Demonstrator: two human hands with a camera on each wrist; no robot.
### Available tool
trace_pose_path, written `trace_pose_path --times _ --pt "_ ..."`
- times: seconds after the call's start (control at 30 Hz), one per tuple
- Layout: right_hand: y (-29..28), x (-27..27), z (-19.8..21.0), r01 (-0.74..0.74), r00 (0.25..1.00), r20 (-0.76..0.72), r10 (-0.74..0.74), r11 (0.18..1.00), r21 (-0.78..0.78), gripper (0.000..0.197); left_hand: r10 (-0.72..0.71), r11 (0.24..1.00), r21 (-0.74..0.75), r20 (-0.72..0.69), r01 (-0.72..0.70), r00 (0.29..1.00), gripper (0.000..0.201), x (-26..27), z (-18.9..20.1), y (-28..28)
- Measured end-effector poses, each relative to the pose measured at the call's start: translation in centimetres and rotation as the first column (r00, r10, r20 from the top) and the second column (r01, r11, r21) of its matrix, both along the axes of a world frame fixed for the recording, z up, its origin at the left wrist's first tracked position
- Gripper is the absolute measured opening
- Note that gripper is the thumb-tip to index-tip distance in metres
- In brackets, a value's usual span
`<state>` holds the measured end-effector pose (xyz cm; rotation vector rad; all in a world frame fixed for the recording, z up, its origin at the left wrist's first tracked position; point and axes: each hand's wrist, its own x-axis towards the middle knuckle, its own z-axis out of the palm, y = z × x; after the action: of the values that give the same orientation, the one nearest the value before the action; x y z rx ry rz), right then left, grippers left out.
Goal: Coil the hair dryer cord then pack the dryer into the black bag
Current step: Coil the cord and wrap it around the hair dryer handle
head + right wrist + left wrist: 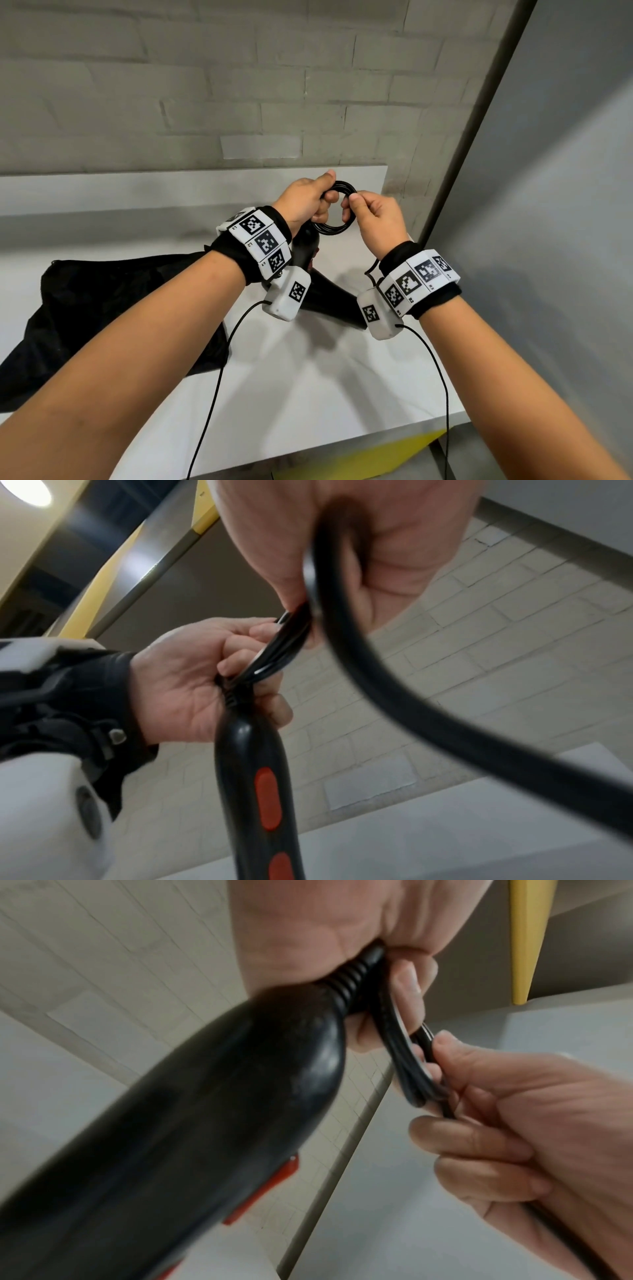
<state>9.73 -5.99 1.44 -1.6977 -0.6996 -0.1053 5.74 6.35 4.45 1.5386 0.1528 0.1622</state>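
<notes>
In the head view, most of the cord (337, 209) is seen gathered into a small coil, pinched between the left hand (305, 202) and right hand (375, 222) above the table (308, 377); the black bag (113, 308) lies unfilled beside. In the left wrist view, the dryer (205, 1123) hangs from the clenched left fingers (407, 993). In the right wrist view, a loose tail (411, 696) is left to wind.

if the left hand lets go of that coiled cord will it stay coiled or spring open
The cord would probably spring open: its loops are held only by the left hand, with no tie visible. The free length by the right hand curves smoothly, so it looks fairly springy.
</notes>
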Motion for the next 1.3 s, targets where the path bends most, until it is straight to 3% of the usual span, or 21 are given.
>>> trace_pose_path --times 0.17,0.4,0.57,0.73,0.83,1.0,1.13,1.3 --pt "-0.3 -0.1 0.0 0.013 1.000 -0.025 -0.013 1.000 0.022 0.036 0.016 0.999 -0.039 0.007 -0.016 1.000 0.040 0.2 0.1 -0.5" --pt "-2.1 -0.4 0.5 -0.005 0.989 -0.148 -0.005 0.998 -0.064 0.026 0.047 0.998 -0.042 0.018 -0.046 0.999 0.043 0.3 0.0 -1.1" --pt "-5.5 0.8 0.1 0.125 0.990 -0.056 -0.131 0.987 -0.098 0.027 0.115 0.987 -0.115 0.043 -0.109 0.992 0.041 0.4 0.2 -0.7" --pt "-9.4 1.8 -2.1 0.216 0.965 -0.081 -0.248 0.935 -0.280 0.035 0.127 0.985 -0.122 0.050 -0.121 0.991 0.038 0.6 0.2 -0.8" --pt "-10.8 2.1 -4.6 0.217 0.957 -0.054 -0.285 0.828 -0.518 0.039 0.122 0.988 -0.104 0.046 -0.117 0.991 0.039 0.7 0.1 -1.1" --pt "-11.0 3.4 -8.4 0.103 0.986 0.015 -0.167 0.531 -0.841 0.041 0.122 0.990 -0.068 0.038 -0.120 0.992 0.040 0.9 0.1 -1.8" --pt "-10.0 4.8 -9.7 0.067 0.998 0.062 -0.027 0.327 -0.943 0.053 0.134 0.988 -0.076 0.037 -0.131 0.990 0.039 1.0 0.2 -1.8" --pt "-8.8 6.6 -11.1 -0.004 0.998 -0.003 0.062 0.015 -1.000 0.063 0.146 0.986 -0.078 0.027 -0.144 0.989 0.039 1.2 0.1 -1.8"
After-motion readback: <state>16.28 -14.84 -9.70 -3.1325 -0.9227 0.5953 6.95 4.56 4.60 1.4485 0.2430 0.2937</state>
